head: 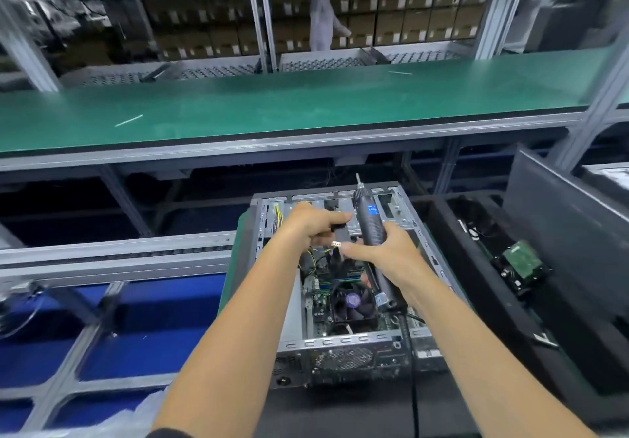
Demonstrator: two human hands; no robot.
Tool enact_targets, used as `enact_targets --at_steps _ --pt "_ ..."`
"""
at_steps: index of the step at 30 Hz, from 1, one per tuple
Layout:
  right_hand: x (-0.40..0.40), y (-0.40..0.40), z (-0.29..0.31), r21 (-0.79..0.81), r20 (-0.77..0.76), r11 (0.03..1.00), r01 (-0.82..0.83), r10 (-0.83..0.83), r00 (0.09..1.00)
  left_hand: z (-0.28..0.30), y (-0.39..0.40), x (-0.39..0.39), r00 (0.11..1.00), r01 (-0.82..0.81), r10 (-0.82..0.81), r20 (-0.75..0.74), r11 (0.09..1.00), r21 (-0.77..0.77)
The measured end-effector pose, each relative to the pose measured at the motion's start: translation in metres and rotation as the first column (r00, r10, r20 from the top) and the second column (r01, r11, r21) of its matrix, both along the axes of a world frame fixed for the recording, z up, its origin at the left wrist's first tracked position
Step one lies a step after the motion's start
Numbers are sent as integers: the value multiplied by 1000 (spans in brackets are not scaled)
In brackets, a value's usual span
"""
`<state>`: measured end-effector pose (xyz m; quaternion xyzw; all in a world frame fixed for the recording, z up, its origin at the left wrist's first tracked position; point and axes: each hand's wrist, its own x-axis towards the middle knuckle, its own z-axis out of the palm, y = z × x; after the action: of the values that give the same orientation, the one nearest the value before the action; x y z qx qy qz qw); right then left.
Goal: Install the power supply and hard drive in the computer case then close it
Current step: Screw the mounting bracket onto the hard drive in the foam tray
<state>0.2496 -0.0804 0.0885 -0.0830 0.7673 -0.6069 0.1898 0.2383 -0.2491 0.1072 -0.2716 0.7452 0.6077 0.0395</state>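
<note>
The right hand (384, 253) is wrapping its grip around a dark electric screwdriver (369, 233), holding it with the bit pointing up and away over the open computer case (343, 345), its forefinger stretching left toward a small white connector (336, 244). The left hand (311, 224) is pinching a black part in a narrow grip just above that connector; what the part is cannot be told. Below both hands the case is lying on its side with its panel off, showing the board and a round cooling fan (352, 299). To the right, a hard drive (519, 262) is resting in a black tray (483, 301), well apart from the case. Beyond, a green table (272, 103) is running across the view.
</note>
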Motion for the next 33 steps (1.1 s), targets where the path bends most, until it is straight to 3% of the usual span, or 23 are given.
enact_targets --at_steps 7,10,14,18,20,22,23,24,28,30,33 --pt "-2 -9 -9 106 -92 994 22 -13 996 -2 5 -3 997 -76 79 -15 989 129" --pt "-7 -9 -10 157 -149 983 91 -68 987 -2 1 0 1000 -19 19 7 993 115" --pt "-17 -2 -12 67 -65 991 117 -112 992 12 -8 3 991 93 -98 87 994 58" --pt "-21 5 -12 -107 105 991 80 -69 992 17 -28 2 992 23 -41 -119 988 -152" --pt "-23 8 -9 -170 172 982 88 -58 983 15 -37 7 953 250 -289 -85 915 -316" --pt "-26 10 -7 -211 222 974 89 -41 974 9 -35 13 809 584 -576 114 767 -265" --pt "-27 11 -6 -229 241 970 87 -30 970 6 -32 15 750 662 -639 173 717 -218" --pt "-29 13 -5 -246 255 965 89 -24 967 2 -29 13 733 680 -656 178 707 -193" --pt "-37 25 -6 -233 227 966 109 -55 972 0 -26 7 802 591 -591 80 768 -246" --pt "-43 36 -9 -237 240 960 147 -89 967 3 -25 5 757 642 -632 167 672 -370" --pt "-50 49 -16 -244 321 948 206 -122 939 -5 -10 2 647 749 -698 308 505 -429"
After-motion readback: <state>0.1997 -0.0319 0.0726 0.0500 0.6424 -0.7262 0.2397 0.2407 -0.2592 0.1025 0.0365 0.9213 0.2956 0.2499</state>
